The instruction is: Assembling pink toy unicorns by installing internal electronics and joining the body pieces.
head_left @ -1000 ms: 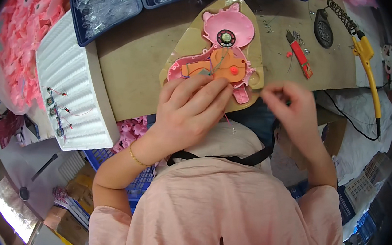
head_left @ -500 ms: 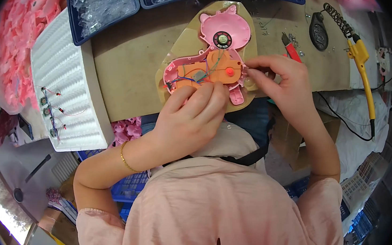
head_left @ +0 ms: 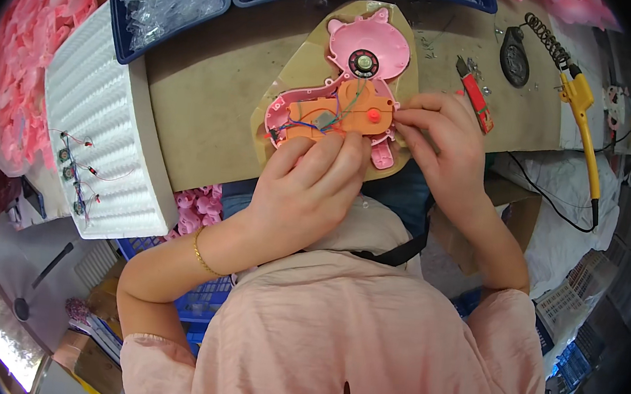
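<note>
You have a pink toy shell with an orange insert, a yellow soldering iron, blue trays, a ribbed white tray.

Left hand rests fingers on orange inner plate of pink toy shell; right hand pinches plate's right edge. Red cutter and yellow soldering iron lie right on bench.

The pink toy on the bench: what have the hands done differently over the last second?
The right hand, which hung in the air off to the toy's right a second ago, moved in and now pinches the right edge of the orange insert in the pink toy shell. The left hand stayed pressed on the toy's lower part. The yellow soldering iron and red tool lie untouched.
</note>
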A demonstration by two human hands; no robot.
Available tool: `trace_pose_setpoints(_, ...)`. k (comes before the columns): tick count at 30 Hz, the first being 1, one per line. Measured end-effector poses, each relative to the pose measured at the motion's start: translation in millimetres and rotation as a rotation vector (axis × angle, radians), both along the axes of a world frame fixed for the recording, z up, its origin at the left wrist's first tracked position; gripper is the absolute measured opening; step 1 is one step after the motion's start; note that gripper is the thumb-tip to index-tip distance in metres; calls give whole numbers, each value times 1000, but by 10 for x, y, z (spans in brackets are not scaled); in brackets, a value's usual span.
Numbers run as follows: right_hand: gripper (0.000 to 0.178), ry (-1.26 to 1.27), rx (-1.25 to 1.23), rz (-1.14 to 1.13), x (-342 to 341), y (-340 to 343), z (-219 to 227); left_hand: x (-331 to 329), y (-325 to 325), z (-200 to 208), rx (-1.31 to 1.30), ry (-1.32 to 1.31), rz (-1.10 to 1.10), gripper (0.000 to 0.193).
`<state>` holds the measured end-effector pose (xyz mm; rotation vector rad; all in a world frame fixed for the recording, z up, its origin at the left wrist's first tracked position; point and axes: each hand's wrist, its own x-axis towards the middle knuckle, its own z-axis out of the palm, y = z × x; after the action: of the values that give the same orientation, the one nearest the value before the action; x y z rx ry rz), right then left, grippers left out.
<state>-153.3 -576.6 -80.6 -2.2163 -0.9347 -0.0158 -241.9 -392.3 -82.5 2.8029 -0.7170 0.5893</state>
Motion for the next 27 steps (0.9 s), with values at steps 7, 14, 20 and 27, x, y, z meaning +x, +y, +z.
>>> trace_pose_setpoints(7, 14, -110, -272, 153, 172, -4, 246, 60, -54, -45, -4, -35, -6, 30)
trace_pose_setpoints(14, 15, 71, -297, 296, 355, 197, 384, -26, 44, 38, 7, 26, -25, 31)
trace_pose_setpoints(20, 13, 105, -122, 163, 282, 481, 473, -92, 53, -162, -75, 24, -91, 34)
trace_pose_setpoints(27, 6, -591, -500, -80, 1207, 1602, -167, -166, 96, 72, -141, 239, -35, 53)
